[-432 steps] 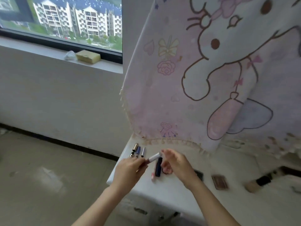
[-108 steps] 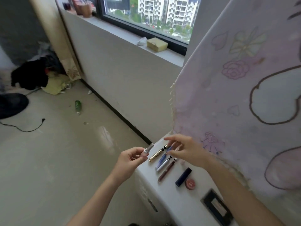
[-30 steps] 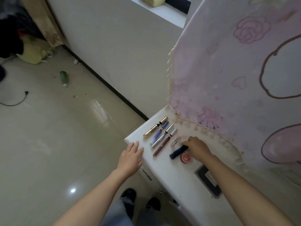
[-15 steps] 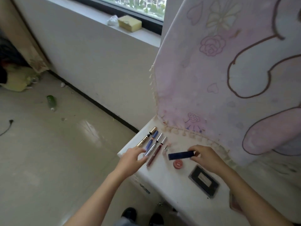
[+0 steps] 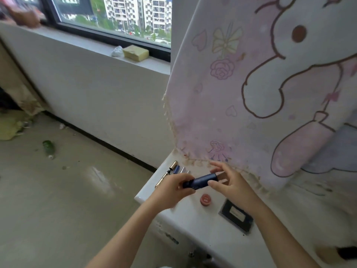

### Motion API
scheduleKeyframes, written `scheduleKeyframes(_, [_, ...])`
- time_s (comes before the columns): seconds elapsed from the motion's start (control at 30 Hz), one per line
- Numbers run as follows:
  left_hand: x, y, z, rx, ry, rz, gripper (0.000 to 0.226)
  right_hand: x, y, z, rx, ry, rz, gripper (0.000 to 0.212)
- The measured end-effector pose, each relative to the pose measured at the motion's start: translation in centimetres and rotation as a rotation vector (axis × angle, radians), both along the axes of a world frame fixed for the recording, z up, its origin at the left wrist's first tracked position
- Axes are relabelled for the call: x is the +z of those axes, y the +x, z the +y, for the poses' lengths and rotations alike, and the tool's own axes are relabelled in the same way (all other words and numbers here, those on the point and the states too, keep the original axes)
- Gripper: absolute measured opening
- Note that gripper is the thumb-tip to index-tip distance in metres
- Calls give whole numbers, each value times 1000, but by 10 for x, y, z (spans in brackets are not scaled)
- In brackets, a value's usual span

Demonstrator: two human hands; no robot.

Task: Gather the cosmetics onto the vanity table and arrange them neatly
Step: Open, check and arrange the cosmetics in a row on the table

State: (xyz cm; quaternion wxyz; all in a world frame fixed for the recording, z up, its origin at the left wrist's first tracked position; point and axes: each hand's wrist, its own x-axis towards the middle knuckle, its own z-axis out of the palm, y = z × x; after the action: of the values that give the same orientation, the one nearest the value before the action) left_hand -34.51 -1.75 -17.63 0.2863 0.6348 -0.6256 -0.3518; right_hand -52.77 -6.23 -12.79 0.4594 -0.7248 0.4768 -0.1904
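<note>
A dark blue tube (image 5: pixel 204 180) is held in the air above the white vanity table (image 5: pixel 193 215). My left hand (image 5: pixel 173 188) grips its left end. My right hand (image 5: pixel 229 182) is at its right end, thumb under the tube, fingers spread behind it. On the table behind my hands lies a row of slim cosmetics: a gold pen (image 5: pixel 167 174) and blue and silver tubes (image 5: pixel 176 169), partly hidden. A small round pink pot (image 5: pixel 205 199) and a flat black compact (image 5: pixel 236 214) lie on the table to the right.
A pink cartoon-print cloth (image 5: pixel 260 84) hangs over the back of the table. A brush (image 5: pixel 336 254) lies at the lower right. On the window sill sit a yellow sponge (image 5: pixel 135 52) and a crumpled wrapper. A green bottle (image 5: pixel 48 147) lies on the floor.
My right hand lifted the dark blue tube off the table. My left hand came up from the pen row and took hold of its left end. The camera tilted up toward the window.
</note>
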Motion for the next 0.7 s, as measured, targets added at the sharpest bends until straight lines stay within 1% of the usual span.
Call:
scheduleKeyframes(0.03, [0, 2, 2, -6, -2, 47, 22, 1, 3, 3, -17, 21, -51, 45])
scheduleKeyframes(0.1, [-1, 6, 5, -9, 1, 155, 22, 3, 9, 9, -32, 40, -132, 48])
scheduleKeyframes(0.2, [-6, 13, 10, 8, 13, 251, 22, 4, 21, 16, -67, 13, -176, 45])
scheduleKeyframes(0.33, [-7, 19, 17, 49, 30, 357, 21, -2, 33, 23, -79, 31, -271, 53])
scheduleKeyframes(0.4, [-7, 20, 20, 69, 33, 416, 24, -5, 40, 26, -74, 30, -293, 50])
scheduleKeyframes(0.5, [-9, 23, 25, 66, 22, 479, 28, -10, 47, 29, -104, 22, -309, 45])
scheduleKeyframes(0.57, [-10, 24, 30, 40, 19, 504, 28, -14, 48, 30, -133, 46, -363, 43])
scheduleKeyframes(0.63, [-11, 25, 33, 46, 24, 506, 29, -19, 50, 33, -163, 64, -428, 41])
scheduleKeyframes(0.7, [-15, 25, 35, 58, 27, 470, 24, -24, 54, 39, -203, 53, -483, 41])
